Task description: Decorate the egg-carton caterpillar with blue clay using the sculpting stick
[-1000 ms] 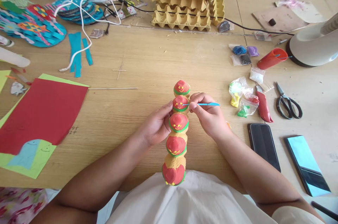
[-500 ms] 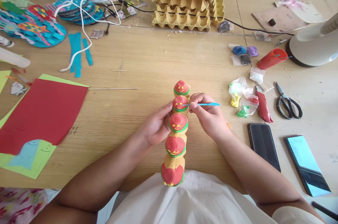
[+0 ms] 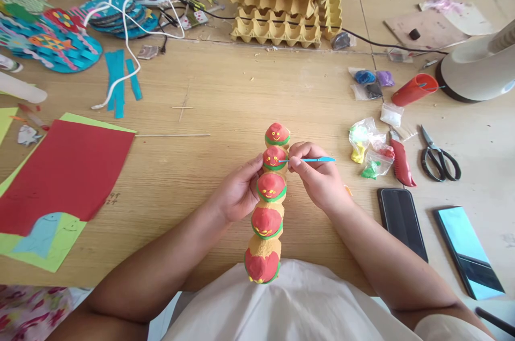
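Observation:
A strip of egg carton point(image 3: 265, 247) points away from me, its several bumps coated in red clay with green rims and small yellow faces. My left hand point(image 3: 239, 188) grips the strip from the left, near the second bump from the far end; some of its fingers are hidden behind the strip. Pinched in my right hand point(image 3: 316, 172) is a thin blue clay modelling tool point(image 3: 317, 159). The tool's tip touches the face on that second bump, and its flat end points right.
Bags of coloured clay point(image 3: 372, 150), a red-handled knife point(image 3: 401, 161), scissors point(image 3: 438, 156) and two phones point(image 3: 402, 220) lie at right. Egg cartons point(image 3: 277, 27) stand at the back. Red paper point(image 3: 72, 169) and a white cable point(image 3: 125, 41) are at left.
The near end of the strip has shifted very slightly to the left. Both hands and the tool look almost the same as before.

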Demonstrator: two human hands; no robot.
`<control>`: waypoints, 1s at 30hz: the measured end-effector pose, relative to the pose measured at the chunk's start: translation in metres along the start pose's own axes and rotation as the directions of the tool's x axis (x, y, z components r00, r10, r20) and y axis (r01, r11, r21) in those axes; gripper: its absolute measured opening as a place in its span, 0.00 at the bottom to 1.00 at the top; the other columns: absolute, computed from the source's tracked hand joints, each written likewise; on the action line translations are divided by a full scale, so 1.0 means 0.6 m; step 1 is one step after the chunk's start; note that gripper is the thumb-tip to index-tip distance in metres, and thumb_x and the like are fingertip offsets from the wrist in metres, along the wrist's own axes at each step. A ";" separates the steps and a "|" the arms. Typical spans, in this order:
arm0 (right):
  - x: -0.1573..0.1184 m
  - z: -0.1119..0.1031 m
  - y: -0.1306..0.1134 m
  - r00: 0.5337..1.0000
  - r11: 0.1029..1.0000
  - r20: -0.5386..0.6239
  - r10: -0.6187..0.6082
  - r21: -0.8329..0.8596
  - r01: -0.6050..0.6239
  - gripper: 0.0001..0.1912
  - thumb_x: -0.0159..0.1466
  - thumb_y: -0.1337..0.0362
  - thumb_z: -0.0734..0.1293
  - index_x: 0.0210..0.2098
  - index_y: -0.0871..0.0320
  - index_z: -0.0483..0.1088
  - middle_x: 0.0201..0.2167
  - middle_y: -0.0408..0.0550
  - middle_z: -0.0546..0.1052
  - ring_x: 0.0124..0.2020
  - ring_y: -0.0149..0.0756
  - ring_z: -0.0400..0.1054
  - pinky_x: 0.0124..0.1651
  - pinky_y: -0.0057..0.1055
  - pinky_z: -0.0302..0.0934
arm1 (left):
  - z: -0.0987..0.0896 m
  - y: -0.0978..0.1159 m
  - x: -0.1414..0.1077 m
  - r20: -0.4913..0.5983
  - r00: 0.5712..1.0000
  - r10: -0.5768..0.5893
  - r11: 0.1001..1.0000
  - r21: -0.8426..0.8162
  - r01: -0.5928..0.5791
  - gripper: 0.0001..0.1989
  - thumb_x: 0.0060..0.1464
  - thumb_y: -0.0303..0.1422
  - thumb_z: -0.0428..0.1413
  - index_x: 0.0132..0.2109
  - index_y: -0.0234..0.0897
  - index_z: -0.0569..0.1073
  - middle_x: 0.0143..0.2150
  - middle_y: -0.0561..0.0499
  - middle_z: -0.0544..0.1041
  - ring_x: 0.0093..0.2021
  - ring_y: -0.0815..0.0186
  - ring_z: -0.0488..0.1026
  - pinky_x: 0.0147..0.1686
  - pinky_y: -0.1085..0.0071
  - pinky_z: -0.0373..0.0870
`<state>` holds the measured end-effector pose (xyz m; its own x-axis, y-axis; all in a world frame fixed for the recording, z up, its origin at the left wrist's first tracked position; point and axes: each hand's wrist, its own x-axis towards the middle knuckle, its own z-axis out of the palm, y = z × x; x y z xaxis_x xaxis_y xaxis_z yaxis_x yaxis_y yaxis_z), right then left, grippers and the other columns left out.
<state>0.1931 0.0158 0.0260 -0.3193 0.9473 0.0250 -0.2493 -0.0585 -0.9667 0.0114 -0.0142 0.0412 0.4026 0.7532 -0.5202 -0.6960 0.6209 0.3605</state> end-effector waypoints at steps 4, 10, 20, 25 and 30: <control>-0.001 0.001 -0.003 1.000 0.999 0.001 -0.022 -0.048 0.022 0.11 0.68 0.59 0.73 0.32 0.54 0.71 0.32 0.42 0.69 0.37 0.34 0.63 0.42 0.33 0.57 | -0.001 0.000 0.001 -0.009 1.000 -0.003 1.000 0.009 0.003 0.08 0.63 0.37 0.62 0.38 0.37 0.80 0.29 0.53 0.79 0.25 0.69 0.75 0.28 0.74 0.73; 0.000 0.003 -0.006 1.000 0.998 0.006 -0.026 -0.059 0.026 0.10 0.68 0.60 0.73 0.32 0.54 0.71 0.32 0.42 0.69 0.37 0.34 0.63 0.42 0.33 0.57 | -0.001 0.000 0.002 -0.004 1.000 0.009 1.000 0.010 -0.009 0.08 0.63 0.36 0.62 0.38 0.36 0.80 0.28 0.53 0.78 0.26 0.70 0.74 0.28 0.75 0.73; 0.000 0.006 -0.011 1.000 0.998 -0.017 -0.014 -0.067 0.013 0.12 0.66 0.57 0.74 0.32 0.54 0.71 0.33 0.42 0.69 0.36 0.34 0.63 0.42 0.33 0.58 | -0.002 -0.002 0.002 -0.026 1.000 -0.004 1.000 -0.004 0.004 0.09 0.64 0.37 0.62 0.38 0.36 0.80 0.29 0.53 0.79 0.26 0.70 0.75 0.27 0.75 0.74; 0.000 0.006 -0.010 1.000 0.998 -0.012 -0.014 -0.061 0.013 0.12 0.67 0.57 0.74 0.31 0.54 0.70 0.32 0.41 0.69 0.36 0.34 0.62 0.41 0.33 0.57 | -0.002 -0.001 0.002 -0.022 1.000 -0.008 1.000 -0.010 0.008 0.10 0.65 0.36 0.60 0.39 0.35 0.80 0.29 0.53 0.79 0.26 0.71 0.75 0.27 0.75 0.74; 0.000 0.004 -0.007 1.000 0.999 -0.011 0.003 -0.047 -0.004 0.12 0.67 0.57 0.74 0.32 0.54 0.70 0.32 0.41 0.69 0.36 0.34 0.62 0.41 0.33 0.57 | -0.001 -0.001 0.001 -0.024 1.000 0.002 1.000 0.004 -0.002 0.09 0.65 0.36 0.60 0.39 0.35 0.79 0.29 0.53 0.78 0.26 0.71 0.75 0.27 0.76 0.74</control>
<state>0.1917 0.0155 0.0306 -0.3102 0.9505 0.0188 -0.2044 -0.0473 -0.9777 0.0119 -0.0144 0.0402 0.3869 0.7488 -0.5381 -0.6942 0.6206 0.3646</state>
